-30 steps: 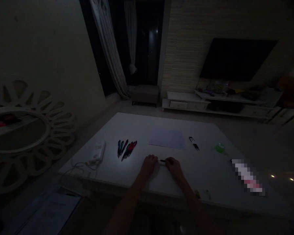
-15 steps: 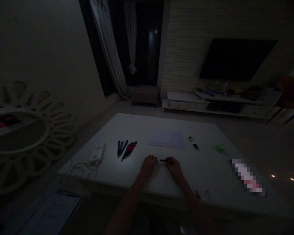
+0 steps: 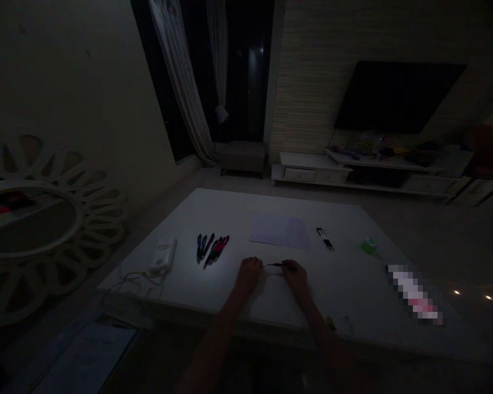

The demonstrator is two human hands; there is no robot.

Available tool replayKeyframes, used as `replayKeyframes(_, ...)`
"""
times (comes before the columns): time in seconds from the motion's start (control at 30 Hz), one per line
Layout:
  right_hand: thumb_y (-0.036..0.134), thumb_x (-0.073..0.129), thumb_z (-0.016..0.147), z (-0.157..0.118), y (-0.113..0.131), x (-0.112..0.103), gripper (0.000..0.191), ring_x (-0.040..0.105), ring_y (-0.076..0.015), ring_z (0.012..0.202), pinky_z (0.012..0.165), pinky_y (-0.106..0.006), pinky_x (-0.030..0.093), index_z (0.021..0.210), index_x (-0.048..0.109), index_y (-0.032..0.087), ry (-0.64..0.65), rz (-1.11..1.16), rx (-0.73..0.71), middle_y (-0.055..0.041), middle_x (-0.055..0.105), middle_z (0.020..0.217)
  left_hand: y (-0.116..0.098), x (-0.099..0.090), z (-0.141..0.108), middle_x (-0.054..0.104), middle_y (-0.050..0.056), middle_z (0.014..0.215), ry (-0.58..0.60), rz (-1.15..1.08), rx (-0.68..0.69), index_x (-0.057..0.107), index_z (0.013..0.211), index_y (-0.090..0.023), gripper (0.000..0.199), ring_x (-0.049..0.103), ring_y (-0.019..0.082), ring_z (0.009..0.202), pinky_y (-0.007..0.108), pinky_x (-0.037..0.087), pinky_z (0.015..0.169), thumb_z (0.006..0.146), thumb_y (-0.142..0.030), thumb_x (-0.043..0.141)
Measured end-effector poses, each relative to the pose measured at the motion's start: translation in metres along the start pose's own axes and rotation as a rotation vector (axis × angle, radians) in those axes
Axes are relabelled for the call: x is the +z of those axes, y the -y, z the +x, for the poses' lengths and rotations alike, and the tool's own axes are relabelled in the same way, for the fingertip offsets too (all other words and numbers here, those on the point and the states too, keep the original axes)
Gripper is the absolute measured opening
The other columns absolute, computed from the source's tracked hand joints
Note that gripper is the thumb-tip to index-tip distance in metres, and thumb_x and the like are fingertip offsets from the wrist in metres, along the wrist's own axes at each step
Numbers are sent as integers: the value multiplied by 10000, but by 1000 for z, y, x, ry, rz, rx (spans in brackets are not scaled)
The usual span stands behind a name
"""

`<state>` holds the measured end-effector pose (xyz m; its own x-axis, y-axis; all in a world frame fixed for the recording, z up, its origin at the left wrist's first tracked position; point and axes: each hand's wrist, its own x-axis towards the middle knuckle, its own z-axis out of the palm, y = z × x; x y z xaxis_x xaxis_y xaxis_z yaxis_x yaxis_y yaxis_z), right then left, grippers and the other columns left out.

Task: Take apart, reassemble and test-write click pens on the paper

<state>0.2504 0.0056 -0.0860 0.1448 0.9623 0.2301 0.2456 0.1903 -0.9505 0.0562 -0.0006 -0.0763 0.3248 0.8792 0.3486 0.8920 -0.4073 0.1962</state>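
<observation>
Pens (image 3: 218, 249) lie fanned, well in from the left edge of the surface (image 3: 230, 210). Nearer the front edge, my left hand (image 3: 250, 273) closes its fingertips on the pale end of a slim pen (image 3: 276, 265); my right hand (image 3: 296, 278) pinches its dark end, well apart from the green item (image 3: 368, 245) by the right edge.

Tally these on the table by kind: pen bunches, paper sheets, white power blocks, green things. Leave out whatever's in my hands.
Pen bunches: 2 (left bunch, right bunch)
Paper sheet: 1
White power block: 1
Green thing: 1
Total: 5
</observation>
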Motion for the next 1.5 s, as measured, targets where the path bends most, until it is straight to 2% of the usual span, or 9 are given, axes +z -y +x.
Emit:
replayKeyframes(0.23, 403, 606, 705, -4, 10, 3, 271, 656, -213, 749, 682, -316, 520, 834, 674, 175, 96, -1, -11, -80, 708, 809, -3, -2, -1, 539, 48, 1027, 63, 6, 89, 462, 1235, -256, 418, 501, 177, 935, 316, 388, 822, 845, -111, 484)
replayKeyframes(0.37, 393, 605, 703, -5, 14, 5, 259, 656, -207, 731, 661, -302, 516, 822, 683, 176, 139, -8, 6, -74, 710, 791, -7, -8, -1, 518, 57, 987, 98, 73, 88, 524, 1112, -236, 238, 490, 193, 930, 337, 379, 816, 885, -200, 465)
replayKeyframes(0.5, 400, 618, 682, -4, 13, 4, 260, 658, -211, 710, 649, -311, 517, 795, 689, 177, 106, -26, 2, -73, 710, 768, -9, -11, 0, 529, 58, 977, 128, 129, 61, 533, 1043, -214, 195, 490, 198, 918, 351, 364, 819, 891, -154, 428)
replayKeyframes(0.6, 430, 613, 686, -2, 7, -8, 291, 661, -225, 742, 677, -334, 520, 806, 682, 173, 70, -61, 11, -85, 713, 796, -8, -13, 0, 537, 57, 999, 137, 123, 39, 522, 1060, -208, 229, 489, 199, 932, 349, 356, 828, 878, -112, 420)
replayKeyframes(0.83, 489, 616, 689, 12, -17, -59, 399, 655, -245, 765, 691, -370, 516, 890, 678, 150, -47, -100, 53, -113, 706, 857, -8, -14, 0, 535, 61, 1021, 155, 65, 8, 514, 1065, -196, 252, 490, 195, 953, 339, 346, 846, 861, -81, 420)
replayKeyframes(0.9, 475, 605, 701, 19, -17, -55, 375, 643, -236, 766, 700, -369, 507, 884, 682, 157, -44, -144, 27, -106, 701, 860, -7, -13, 0, 535, 65, 1022, 166, 63, -6, 514, 1067, -195, 253, 490, 198, 962, 342, 343, 856, 858, -84, 425)
replayKeyframes(1.13, 383, 600, 726, 33, -7, -6, 229, 572, -224, 867, 825, -367, 440, 817, 701, 199, 63, -381, -182, -72, 672, 846, -6, -13, 0, 538, 65, 1016, 159, 77, -8, 518, 1056, -194, 227, 494, 200, 954, 344, 350, 846, 870, -107, 421)
replayKeyframes(1.33, 420, 514, 824, 23, -5, -7, 290, 533, -227, 947, 847, -382, 430, 890, 685, 194, -43, -340, -261, -99, 625, 969, -8, -15, 1, 541, 63, 1017, 157, 71, -6, 514, 1048, -197, 224, 493, 200, 971, 344, 353, 849, 864, -101, 430)
replayKeyframes(1.5, 386, 581, 807, 9, 13, 2, 205, 521, -233, 989, 884, -391, 412, 857, 700, 227, 99, -346, -336, -96, 616, 990, -8, -17, 1, 542, 63, 991, 172, 65, 2, 516, 1026, -196, 217, 497, 200, 952, 345, 358, 839, 859, -93, 424)
